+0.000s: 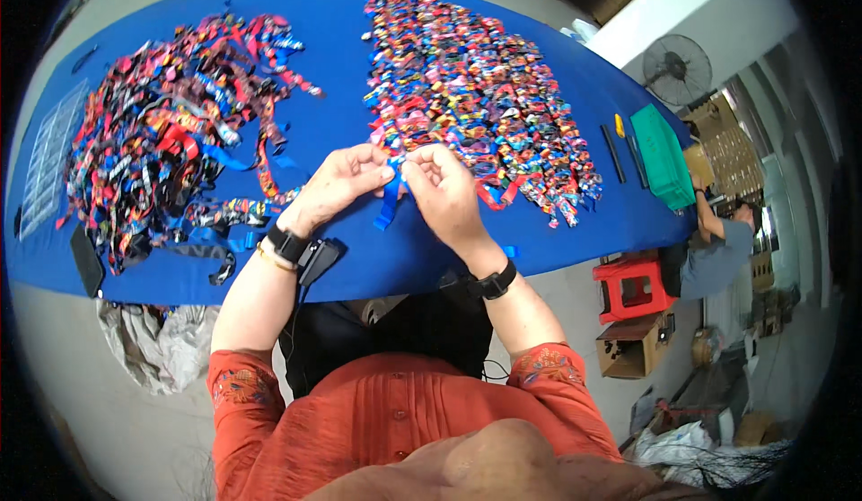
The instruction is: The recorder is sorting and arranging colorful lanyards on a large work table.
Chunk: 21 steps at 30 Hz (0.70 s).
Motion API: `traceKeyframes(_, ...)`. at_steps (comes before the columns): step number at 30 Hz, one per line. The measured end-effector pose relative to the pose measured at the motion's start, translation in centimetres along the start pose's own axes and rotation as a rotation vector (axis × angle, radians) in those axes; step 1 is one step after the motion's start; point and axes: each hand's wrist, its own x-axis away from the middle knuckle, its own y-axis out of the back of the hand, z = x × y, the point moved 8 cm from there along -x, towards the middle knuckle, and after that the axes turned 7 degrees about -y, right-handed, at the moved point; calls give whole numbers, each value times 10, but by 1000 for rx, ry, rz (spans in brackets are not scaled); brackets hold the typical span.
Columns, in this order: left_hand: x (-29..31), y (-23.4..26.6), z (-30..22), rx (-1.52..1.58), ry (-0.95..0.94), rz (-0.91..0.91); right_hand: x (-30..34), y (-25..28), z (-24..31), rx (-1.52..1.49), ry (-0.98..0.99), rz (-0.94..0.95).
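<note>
Tray, pale and gridded, lies flat at the left end of a blue table. Dark flat slab at the near left edge. Just right of these, a loose heap of patterned straps: red, pink, blue and black, tangled, a few ends trailing right toward the left wrist. Below the near edge on the left, a whitish sack on the floor.

Middle, near side: left hand, black band on its wrist, thumb and fingertips pinched closed on the upper end of a short blue strap. Strap sits between the two hands, over the table, its free end hanging toward the near edge. Right hand close by, thumb and forefinger also pressed together on the strap's upper end; other fingers curled.

Beyond and right of the hands, a broad spread of bundled straps, multicoloured, set in close rows running far to near. Farther right on the table, dark thin stick, small yellow item, green bin. Past the table's right end: standing fan on the far side, red stool nearer, open cardboard box nearer again, another person beside the stool.
</note>
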Motion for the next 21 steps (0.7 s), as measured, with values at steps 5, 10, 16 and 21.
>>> traceKeyframes(5, -5, 12, -2, 7, -40, -39, -19, -15, -2, 17, -38, 50)
traceKeyframes(10, -2, 23, -5, 12, -39, -122, -29, -23, -3, 18, -120, 152)
traceKeyframes(16, 0, 26, -7, 56, -64, -120, -38, -25, -5, 122, -104, 115)
traceKeyframes(21, -4, 34, 0, 2, -51, -98, -43, -29, -8, 223, -100, 126)
